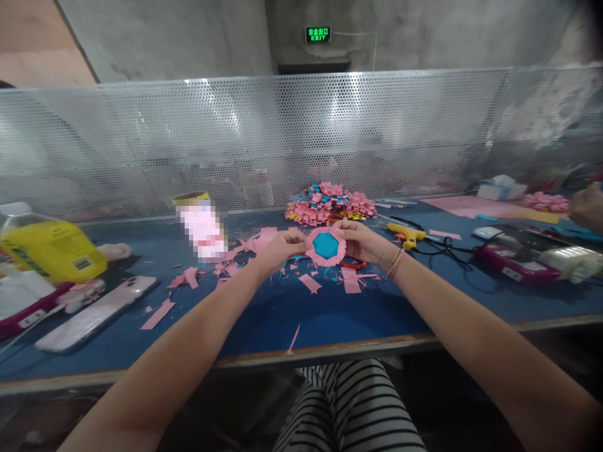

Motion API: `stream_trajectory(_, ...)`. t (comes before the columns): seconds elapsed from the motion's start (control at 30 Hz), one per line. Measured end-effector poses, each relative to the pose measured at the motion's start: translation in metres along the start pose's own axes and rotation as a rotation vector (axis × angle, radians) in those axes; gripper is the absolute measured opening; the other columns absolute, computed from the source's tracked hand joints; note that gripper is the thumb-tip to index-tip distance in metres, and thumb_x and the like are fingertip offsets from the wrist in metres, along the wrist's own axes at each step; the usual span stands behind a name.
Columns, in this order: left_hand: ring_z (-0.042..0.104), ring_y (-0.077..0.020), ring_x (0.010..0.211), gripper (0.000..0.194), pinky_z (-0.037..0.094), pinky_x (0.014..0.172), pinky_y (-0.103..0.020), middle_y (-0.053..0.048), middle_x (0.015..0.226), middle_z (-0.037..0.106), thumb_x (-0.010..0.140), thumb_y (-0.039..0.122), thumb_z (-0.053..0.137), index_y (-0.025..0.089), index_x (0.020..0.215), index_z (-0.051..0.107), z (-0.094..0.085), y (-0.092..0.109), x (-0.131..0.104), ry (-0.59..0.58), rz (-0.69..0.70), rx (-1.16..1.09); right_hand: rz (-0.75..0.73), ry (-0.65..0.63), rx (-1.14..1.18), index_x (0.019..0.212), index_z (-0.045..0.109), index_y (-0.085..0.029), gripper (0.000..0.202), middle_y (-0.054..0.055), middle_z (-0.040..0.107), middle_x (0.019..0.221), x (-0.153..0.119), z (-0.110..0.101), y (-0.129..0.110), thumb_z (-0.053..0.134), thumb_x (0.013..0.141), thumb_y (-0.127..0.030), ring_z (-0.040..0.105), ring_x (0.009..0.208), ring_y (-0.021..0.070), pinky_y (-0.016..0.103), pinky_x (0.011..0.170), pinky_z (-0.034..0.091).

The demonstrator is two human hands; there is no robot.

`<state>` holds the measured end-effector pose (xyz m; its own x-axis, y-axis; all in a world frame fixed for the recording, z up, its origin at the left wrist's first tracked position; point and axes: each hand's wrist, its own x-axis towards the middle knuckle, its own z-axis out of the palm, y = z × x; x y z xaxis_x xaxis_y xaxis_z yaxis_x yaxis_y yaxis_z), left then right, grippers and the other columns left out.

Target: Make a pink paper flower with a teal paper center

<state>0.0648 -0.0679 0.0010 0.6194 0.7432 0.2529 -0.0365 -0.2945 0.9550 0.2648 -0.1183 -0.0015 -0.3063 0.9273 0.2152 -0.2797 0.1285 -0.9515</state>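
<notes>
Between my two hands is a pink paper flower (326,246) with a blue many-sided centre facing me, raised over the blue table. My left hand (285,246) pinches its left edge. The fingers of my right hand (360,242) are closed on its right edge, and a bracelet circles that wrist. Just below my right hand lie the red handles (354,263) of what looks like a pair of scissors, mostly hidden. Pink paper scraps (309,283) are scattered under and around my hands. Behind them rises a heap of pink and blue paper flowers (325,204).
A yellow glue gun (406,236) with a black cord lies to the right, near a purple power strip (516,265). At left are a phone (97,315) and a jug of yellow liquid (51,245). A perforated metal screen (235,138) closes the back. Another person's hand (586,207) shows far right.
</notes>
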Motion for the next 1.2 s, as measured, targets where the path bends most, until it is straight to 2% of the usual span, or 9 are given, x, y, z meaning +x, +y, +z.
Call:
stream_trajectory(0.13, 0.04, -0.0059, 0.05, 0.018, 0.031, 0.052, -0.024, 0.003, 0.053, 0.047, 0.058, 0.028, 0.069, 0.015, 0.057, 0.056, -0.001, -0.003, 0.001, 0.003, 0.011, 0.024, 0.005, -0.011, 0.004, 0.074, 0.053, -0.018, 0.02, -0.005, 0.052, 0.058, 0.0, 0.0, 0.0, 0.067, 0.064, -0.027, 0.051, 0.048, 0.0059, 0.019, 0.046, 0.044)
stream_trajectory(0.33, 0.037, -0.0049, 0.048, 0.02, 0.028, 0.049, -0.023, 0.004, 0.051, 0.045, 0.058, 0.028, 0.069, 0.015, 0.054, 0.054, -0.002, -0.006, 0.002, 0.008, 0.032, 0.045, -0.016, -0.003, 0.014, 0.071, 0.053, -0.018, 0.018, -0.005, 0.052, 0.057, -0.001, 0.0, 0.0, 0.068, 0.064, -0.025, 0.051, 0.047, 0.0056, 0.019, 0.047, 0.044)
stream_trajectory(0.57, 0.043, -0.0067, 0.052, 0.017, 0.035, 0.054, -0.024, 0.002, 0.055, 0.051, 0.058, 0.028, 0.068, 0.015, 0.059, 0.057, -0.002, -0.001, 0.001, 0.011, 0.052, 0.092, -0.075, -0.001, -0.101, 0.069, 0.051, -0.019, 0.018, -0.006, 0.049, 0.057, -0.001, 0.002, -0.003, 0.066, 0.065, -0.027, 0.046, 0.048, 0.0055, 0.02, 0.048, 0.041)
stream_trajectory(0.7, 0.05, -0.0099, 0.059, 0.013, 0.041, 0.059, -0.026, -0.001, 0.063, 0.057, 0.064, 0.027, 0.063, 0.016, 0.068, 0.059, -0.003, 0.0, 0.001, 0.028, 0.17, 0.316, -0.281, 0.032, -0.465, 0.069, 0.05, -0.018, 0.014, -0.005, 0.046, 0.058, -0.001, -0.002, -0.003, 0.062, 0.069, -0.027, 0.042, 0.05, 0.006, 0.021, 0.048, 0.038)
stream_trajectory(0.87, 0.056, -0.0154, 0.078, 0.008, 0.044, 0.073, -0.033, -0.004, 0.08, 0.062, 0.071, 0.022, 0.056, 0.018, 0.077, 0.058, -0.006, -0.002, 0.002, 0.163, 0.614, 0.743, -0.675, 0.001, -1.069, 0.07, 0.051, -0.018, 0.006, 0.001, 0.052, 0.07, -0.003, 0.002, -0.008, 0.054, 0.074, -0.021, 0.048, 0.066, 0.0112, 0.026, 0.063, 0.042)
stream_trajectory(0.93, 0.056, -0.0159, 0.081, 0.009, 0.044, 0.075, -0.034, -0.005, 0.083, 0.062, 0.073, 0.018, 0.052, 0.018, 0.08, 0.057, -0.008, -0.002, 0.003, 0.181, 0.741, 0.865, -0.796, -0.025, -1.253, 0.071, 0.052, -0.018, 0.006, 0.003, 0.053, 0.072, -0.005, 0.005, -0.009, 0.05, 0.076, -0.018, 0.048, 0.07, 0.0126, 0.028, 0.066, 0.042)
stream_trajectory(1.03, 0.054, -0.0168, 0.086, 0.014, 0.043, 0.078, -0.035, -0.005, 0.087, 0.061, 0.074, 0.016, 0.05, 0.018, 0.087, 0.055, -0.009, 0.001, 0.001, 0.176, 0.827, 0.985, -0.92, -0.016, -1.448, 0.073, 0.053, -0.019, 0.01, 0.004, 0.053, 0.073, -0.005, 0.007, -0.01, 0.045, 0.079, -0.016, 0.048, 0.072, 0.0137, 0.028, 0.067, 0.042)
stream_trajectory(1.2, 0.052, -0.0182, 0.089, 0.025, 0.044, 0.077, -0.035, -0.007, 0.092, 0.057, 0.07, 0.016, 0.051, 0.017, 0.095, 0.05, -0.003, 0.004, -0.004, 0.089, 0.84, 1.075, -1.063, 0.059, -1.689, 0.076, 0.055, -0.019, 0.012, 0.005, 0.056, 0.077, -0.007, 0.006, -0.009, 0.044, 0.081, -0.017, 0.048, 0.072, 0.0142, 0.029, 0.067, 0.04)
